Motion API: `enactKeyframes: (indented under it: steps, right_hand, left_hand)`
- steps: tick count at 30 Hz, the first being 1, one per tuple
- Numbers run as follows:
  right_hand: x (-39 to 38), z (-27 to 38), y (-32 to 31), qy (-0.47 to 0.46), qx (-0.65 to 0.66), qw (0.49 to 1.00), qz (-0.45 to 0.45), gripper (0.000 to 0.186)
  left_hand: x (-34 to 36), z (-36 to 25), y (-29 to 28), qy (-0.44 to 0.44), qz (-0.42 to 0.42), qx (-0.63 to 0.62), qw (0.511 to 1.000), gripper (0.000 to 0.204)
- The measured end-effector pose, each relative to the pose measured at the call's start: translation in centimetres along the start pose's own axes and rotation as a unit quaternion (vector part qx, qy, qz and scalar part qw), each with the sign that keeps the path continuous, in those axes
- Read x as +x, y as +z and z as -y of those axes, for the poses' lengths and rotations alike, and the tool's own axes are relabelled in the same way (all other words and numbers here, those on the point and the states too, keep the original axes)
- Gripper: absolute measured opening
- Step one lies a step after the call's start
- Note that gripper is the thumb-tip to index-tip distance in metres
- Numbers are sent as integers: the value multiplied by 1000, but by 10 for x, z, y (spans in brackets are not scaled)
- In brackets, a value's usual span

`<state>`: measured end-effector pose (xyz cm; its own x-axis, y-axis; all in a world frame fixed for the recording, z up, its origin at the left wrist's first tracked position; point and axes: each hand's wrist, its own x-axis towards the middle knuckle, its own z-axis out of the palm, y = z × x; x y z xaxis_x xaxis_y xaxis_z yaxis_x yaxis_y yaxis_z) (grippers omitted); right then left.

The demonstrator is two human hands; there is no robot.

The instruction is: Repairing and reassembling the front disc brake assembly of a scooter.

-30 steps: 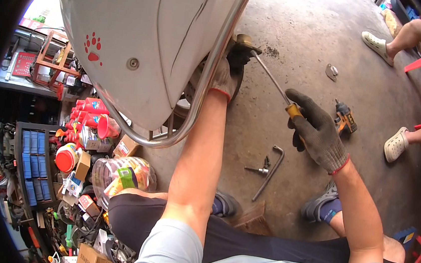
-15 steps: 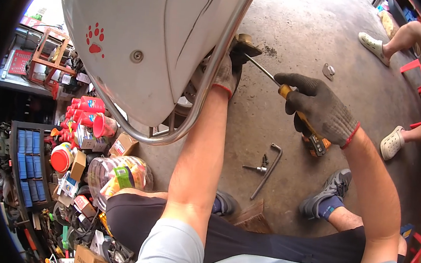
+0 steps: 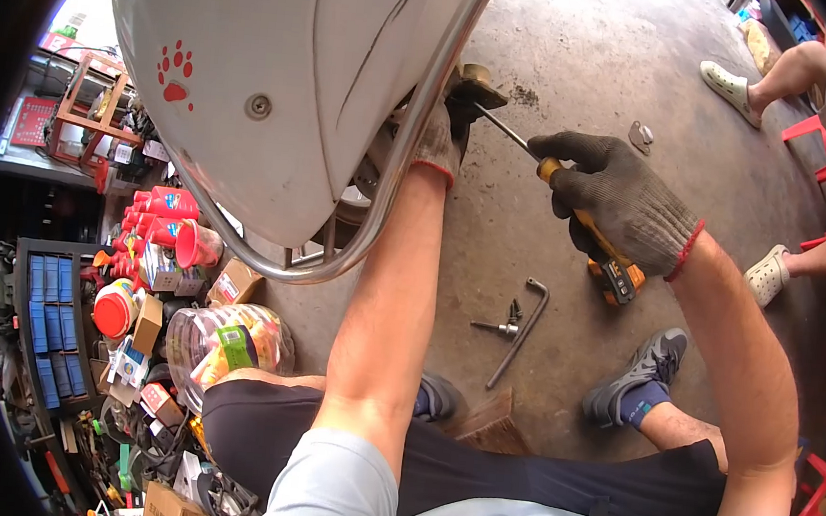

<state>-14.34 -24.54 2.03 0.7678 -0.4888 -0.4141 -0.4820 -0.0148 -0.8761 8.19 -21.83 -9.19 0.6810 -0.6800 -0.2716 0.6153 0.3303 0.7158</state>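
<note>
My left hand [image 3: 438, 140], in a grey work glove, reaches behind the chrome guard bar [image 3: 410, 174] of a white scooter [image 3: 246, 37]. Its partly hidden fingers close round a dark metal part with a brass-coloured end, which looks like a brake caliper [image 3: 477, 89]. My right hand [image 3: 629, 198], gloved too, grips a screwdriver [image 3: 547, 169] by its yellow handle. The steel shaft points up and left, its tip at the caliper. Beneath that hand, a yellow and black cordless power tool [image 3: 615, 279] is partly covered on the floor.
A bent steel wrench [image 3: 520, 336], a socket bit [image 3: 497, 327] and small bolts lie on the concrete. Farther off is a flat metal plate [image 3: 641, 136]. A wooden block [image 3: 495, 422] sits between my feet. Boxes and red bottles [image 3: 170, 202] crowd the left; another person's legs [image 3: 792, 80] are at right.
The view has shifted slightly. My right hand keeps the screwdriver against the caliper, with its wrist and forearm angled a little differently. My left hand holds its place.
</note>
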Motion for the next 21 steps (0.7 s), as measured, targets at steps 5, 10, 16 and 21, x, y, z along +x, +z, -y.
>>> enactKeyframes:
  steps: [5,10,16,21]
  right_hand:
    - [4,-8,7,0,31,1000,-5,49]
    - [3,-9,8,7,27,999,-16,51]
    - [-2,-11,5,4,19,1000,-14,54]
    - [-4,-19,6,12,28,999,-24,54]
  left_hand:
    - [19,16,-10,39,9,2,999,22]
    - [33,23,-15,66,5,-23,998,20]
    - [25,16,-13,44,20,-8,999,23]
    - [-15,-2,9,9,95,-81,992,22]
